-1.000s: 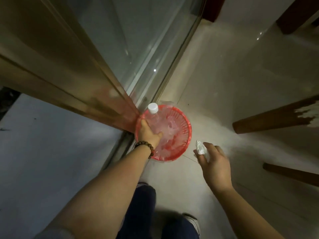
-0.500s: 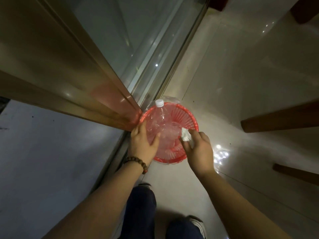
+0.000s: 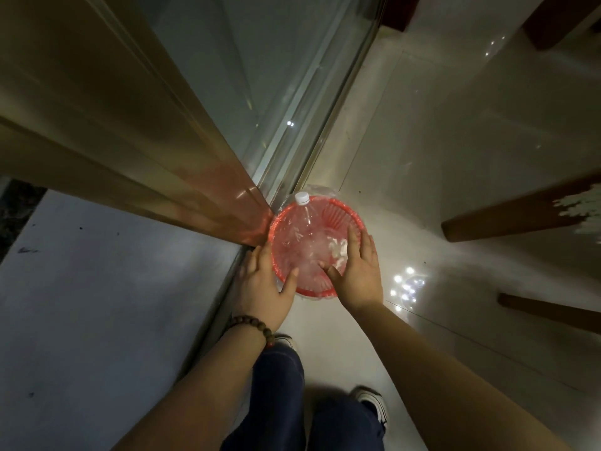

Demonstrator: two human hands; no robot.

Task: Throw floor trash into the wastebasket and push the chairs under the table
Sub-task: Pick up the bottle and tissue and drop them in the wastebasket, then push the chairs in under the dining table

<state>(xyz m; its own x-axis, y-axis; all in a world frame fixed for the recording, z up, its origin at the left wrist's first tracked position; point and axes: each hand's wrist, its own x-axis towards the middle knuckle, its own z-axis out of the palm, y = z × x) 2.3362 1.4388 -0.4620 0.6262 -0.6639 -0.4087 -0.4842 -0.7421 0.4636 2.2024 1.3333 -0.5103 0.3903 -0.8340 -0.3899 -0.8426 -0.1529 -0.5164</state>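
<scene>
Wastebasket [image 3: 317,289] is sitting on the floor directly under both hands, its red rim between them. Inside, a clear bottle [image 3: 305,222] is leaning with its long axis pointing away from the hands, white cap at the far rim, and crumpled tissue [image 3: 336,250] is lying just beside the right hand [image 3: 359,271]. Left hand [image 3: 263,284] and right are both spreading wide, holding nothing. Chair legs [image 3: 507,216] are standing well off to the right hand's side, nearer that arm.

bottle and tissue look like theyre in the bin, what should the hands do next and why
Probably lift both hands away and turn to the chairs: the plastic bottle and crumpled tissue already lie in the red wastebasket, and the left hand and right hand hold nothing.
</scene>
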